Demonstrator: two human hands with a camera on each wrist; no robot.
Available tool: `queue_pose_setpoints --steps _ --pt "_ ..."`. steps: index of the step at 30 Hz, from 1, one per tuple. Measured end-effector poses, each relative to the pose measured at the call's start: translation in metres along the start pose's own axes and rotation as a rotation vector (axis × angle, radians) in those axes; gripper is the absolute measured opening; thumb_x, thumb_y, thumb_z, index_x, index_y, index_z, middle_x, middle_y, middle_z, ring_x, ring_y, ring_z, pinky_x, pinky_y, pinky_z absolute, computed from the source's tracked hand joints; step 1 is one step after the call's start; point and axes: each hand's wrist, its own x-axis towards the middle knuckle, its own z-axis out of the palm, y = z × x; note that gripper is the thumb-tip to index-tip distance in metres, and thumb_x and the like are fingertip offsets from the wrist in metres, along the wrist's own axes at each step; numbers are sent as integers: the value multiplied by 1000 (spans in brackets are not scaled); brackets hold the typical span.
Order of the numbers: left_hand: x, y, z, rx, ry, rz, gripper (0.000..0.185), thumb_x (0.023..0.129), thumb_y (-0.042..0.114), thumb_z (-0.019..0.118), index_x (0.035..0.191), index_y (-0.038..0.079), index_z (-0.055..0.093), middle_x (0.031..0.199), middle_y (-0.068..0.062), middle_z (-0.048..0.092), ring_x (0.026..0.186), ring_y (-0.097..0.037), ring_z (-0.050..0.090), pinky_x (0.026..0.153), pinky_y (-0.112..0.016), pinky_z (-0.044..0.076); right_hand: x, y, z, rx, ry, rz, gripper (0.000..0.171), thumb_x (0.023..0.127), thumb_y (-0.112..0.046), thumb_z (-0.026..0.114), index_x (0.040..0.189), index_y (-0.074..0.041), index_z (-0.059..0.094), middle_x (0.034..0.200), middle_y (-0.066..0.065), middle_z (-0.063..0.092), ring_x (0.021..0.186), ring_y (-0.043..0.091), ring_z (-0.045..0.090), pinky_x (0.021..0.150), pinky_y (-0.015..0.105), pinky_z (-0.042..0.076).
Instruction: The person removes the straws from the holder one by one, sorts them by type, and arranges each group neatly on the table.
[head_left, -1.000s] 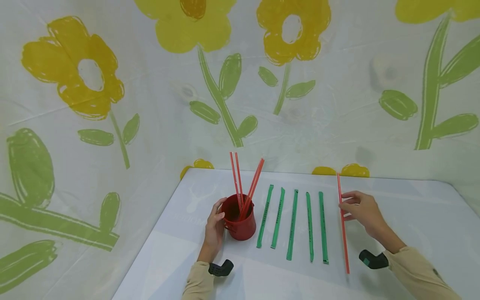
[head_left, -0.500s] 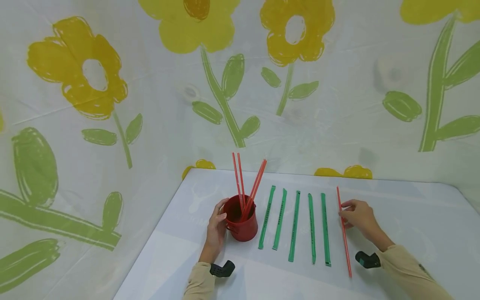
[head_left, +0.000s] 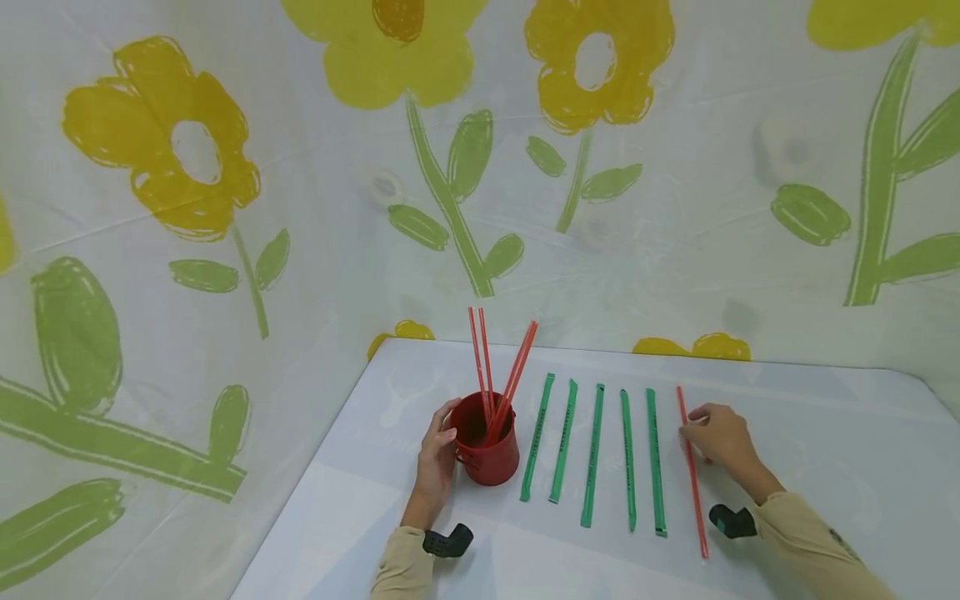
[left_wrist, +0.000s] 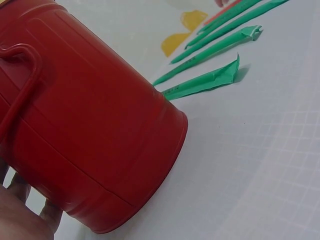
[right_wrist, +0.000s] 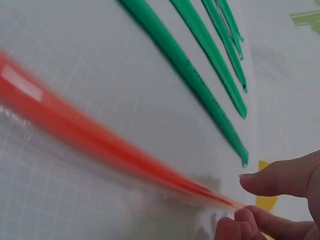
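Observation:
A red metal cup (head_left: 491, 454) stands on the white table (head_left: 825, 450) with several red straws (head_left: 512, 379) leaning in it. My left hand (head_left: 442, 437) grips the cup's left side; the left wrist view shows the cup (left_wrist: 85, 125) close up with fingers (left_wrist: 27, 215) below it. To the cup's right lie several green paper-wrapped straws (head_left: 592, 454) in a row. Right of them is one bare red straw (head_left: 693, 483), pinched near its far end by my right hand (head_left: 688, 429). The right wrist view shows the red straw (right_wrist: 100, 145) blurred, running to my fingertips (right_wrist: 250, 217).
A flower-printed cloth (head_left: 450, 192) forms the walls behind and to the left of the table. The table's left edge (head_left: 300, 500) runs close to the cup. Bare table surface lies to the right of my right hand. Green wrappers (left_wrist: 205, 85) show beside the cup.
My right hand has lowered the red straw, so it lies flatter and closer to the green row. My left hand stays on the cup.

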Motion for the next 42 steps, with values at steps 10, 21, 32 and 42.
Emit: queue_pose_setpoints --steps 10,21,32,42 --pt "0 3 -1 3 0 0 56 86 21 38 142 12 36 140 -9 42 130 -28 33 106 -52 20 -2 -28 4 40 48 -183 36 87 -17 63 112 9 56 96 22 58 70 23 54 57 31 50" --pt "0 3 -1 -6 5 3 53 86 20 38 139 17 40 142 -9 40 131 -28 32 107 -53 20 -5 -67 7 187 46 -270 36 89 -19 62 116 4 57 100 17 60 84 27 58 66 34 55" --pt "-1 2 -1 6 13 -10 59 86 20 37 143 6 32 141 -10 42 129 -28 34 106 -51 22 -16 -102 13 290 53 -378 27 88 -15 63 109 1 60 96 15 62 79 25 61 65 29 54" --pt "-1 0 -1 18 4 -15 59 86 23 39 143 10 34 142 -9 41 130 -29 34 106 -53 22 -24 -134 20 328 34 -391 27 88 -15 65 110 0 59 99 14 61 85 26 60 68 27 54"
